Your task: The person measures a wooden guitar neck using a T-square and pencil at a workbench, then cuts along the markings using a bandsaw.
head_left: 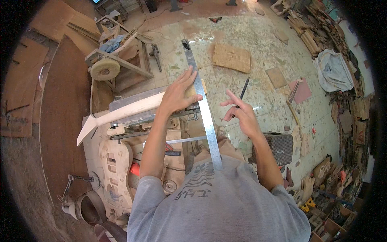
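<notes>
Subject: marking-out of a shaped wooden neck blank [121, 115], pale and unfinished, which lies across a cluttered workbench [117, 161] and is taken here as the landmark.

Left hand [177, 94]: pressed flat, fingers spread, on the right end of the blank. It pins a long steel ruler [205, 111] down over that end. The ruler crosses the blank roughly square to its length; its far tip runs out above the floor beyond the blank, its near end comes back to the person's chest. This hand is not closed round anything; it bears down with palm and fingers.

Right hand [240, 113]: raised in the air to the right of the blank, clear of both ruler and wood. It pinches a dark pencil [244, 89] between thumb and fingers, the other fingers loose and partly extended. The pencil tip points away from the blank and touches nothing.

Progress, as judged: the ruler appears set and held, so alignment looks done. No pencil line can be made out on the blank's right end, though the hand covers much of it, so I cannot tell whether a line is already drawn. The pencil's position off the work suggests marking is not under way at this instant.

Surroundings: a buffing wheel [105, 68] stands beyond the blank's left half; a guitar body template [117, 169] lies on the near side; a square plywood offcut [231, 57] lies on the floor beyond the right end.
</notes>
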`<state>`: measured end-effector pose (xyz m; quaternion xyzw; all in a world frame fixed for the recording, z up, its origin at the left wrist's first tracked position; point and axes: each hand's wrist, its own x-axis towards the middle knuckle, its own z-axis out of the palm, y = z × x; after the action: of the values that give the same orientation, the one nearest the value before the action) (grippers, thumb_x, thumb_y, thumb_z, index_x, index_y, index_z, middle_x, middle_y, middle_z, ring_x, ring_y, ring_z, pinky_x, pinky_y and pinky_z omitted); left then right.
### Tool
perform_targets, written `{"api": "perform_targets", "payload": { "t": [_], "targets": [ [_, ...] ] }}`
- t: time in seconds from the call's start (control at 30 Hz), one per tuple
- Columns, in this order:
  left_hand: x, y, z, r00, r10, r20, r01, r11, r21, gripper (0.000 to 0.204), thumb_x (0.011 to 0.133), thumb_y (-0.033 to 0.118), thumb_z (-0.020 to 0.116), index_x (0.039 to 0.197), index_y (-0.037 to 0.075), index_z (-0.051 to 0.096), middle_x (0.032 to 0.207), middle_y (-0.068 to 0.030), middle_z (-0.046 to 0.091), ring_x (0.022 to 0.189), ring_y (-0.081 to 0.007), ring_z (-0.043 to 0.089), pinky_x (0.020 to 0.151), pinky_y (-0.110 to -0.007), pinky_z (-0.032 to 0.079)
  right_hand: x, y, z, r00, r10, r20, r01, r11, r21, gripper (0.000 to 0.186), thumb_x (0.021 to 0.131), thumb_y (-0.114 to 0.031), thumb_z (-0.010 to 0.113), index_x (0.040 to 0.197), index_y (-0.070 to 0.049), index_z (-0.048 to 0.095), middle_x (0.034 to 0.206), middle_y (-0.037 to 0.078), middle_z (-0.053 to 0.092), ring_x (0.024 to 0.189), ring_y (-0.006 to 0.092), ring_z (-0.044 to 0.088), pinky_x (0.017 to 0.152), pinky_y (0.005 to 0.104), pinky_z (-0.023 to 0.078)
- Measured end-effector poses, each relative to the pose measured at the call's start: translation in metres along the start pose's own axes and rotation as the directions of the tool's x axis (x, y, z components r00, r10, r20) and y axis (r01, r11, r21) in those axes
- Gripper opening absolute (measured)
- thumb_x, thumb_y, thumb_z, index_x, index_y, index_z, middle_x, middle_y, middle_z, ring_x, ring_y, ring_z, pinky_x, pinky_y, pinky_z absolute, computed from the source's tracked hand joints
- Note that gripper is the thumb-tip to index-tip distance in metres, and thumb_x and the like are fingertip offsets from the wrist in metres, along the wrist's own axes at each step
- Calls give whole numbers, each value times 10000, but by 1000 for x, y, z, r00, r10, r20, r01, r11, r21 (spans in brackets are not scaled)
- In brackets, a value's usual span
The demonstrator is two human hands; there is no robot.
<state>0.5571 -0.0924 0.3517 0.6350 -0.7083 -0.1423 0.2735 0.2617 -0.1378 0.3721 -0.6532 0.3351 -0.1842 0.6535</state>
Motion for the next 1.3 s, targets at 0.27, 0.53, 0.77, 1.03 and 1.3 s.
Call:
{"api": "perform_targets", "payload": {
  "t": [0.27,0.53,0.77,1.03,1.3],
  "targets": [
    [1,-1,2,1000,0,4,0,1000,-4,1022,774,632,759,1555,63,427,1666,-147,307,1494,-362,366,1193,-453,359,8,-21,5,935,-355,15,347,922,169,651,1055,-242,391,1630,-9,191,1195,210,711,825,212,724,745,282,549],
    [0,1,0,999,-27,23,27,1000,-6,1031,764,641,757,1551,60,432,1666,-144,308,1460,-388,407,1180,-462,371,30,-52,-4,985,-119,-122,116,993,-35,554,1088,-468,467,1301,11,648,888,134,749,677,141,701,540,272,519],
    [0,0,-1,1000,-8,13,8,1000,-8,1019,763,631,763,1544,61,445,1667,-136,309,1444,-391,424,1169,-465,383,74,-32,23,868,-366,-336,334,930,-151,362,1022,-321,639,1007,27,739,793,106,738,714,143,716,632,284,554],
    [1,1,0,999,-41,17,41,999,4,1038,742,664,755,1542,74,457,1667,-116,317,1416,-391,458,1148,-473,412,93,-25,27,844,-407,-348,332,908,-257,328,996,-288,674,957,33,729,792,124,747,726,162,723,663,303,545],
    [2,2,1,998,-54,32,53,999,5,1030,746,664,751,1547,88,454,1672,-102,311,1410,-394,464,1143,-481,418,94,-23,26,866,-384,-321,306,914,-267,270,1015,-204,670,989,62,706,855,87,732,775,125,704,703,269,561]
  ]
}}
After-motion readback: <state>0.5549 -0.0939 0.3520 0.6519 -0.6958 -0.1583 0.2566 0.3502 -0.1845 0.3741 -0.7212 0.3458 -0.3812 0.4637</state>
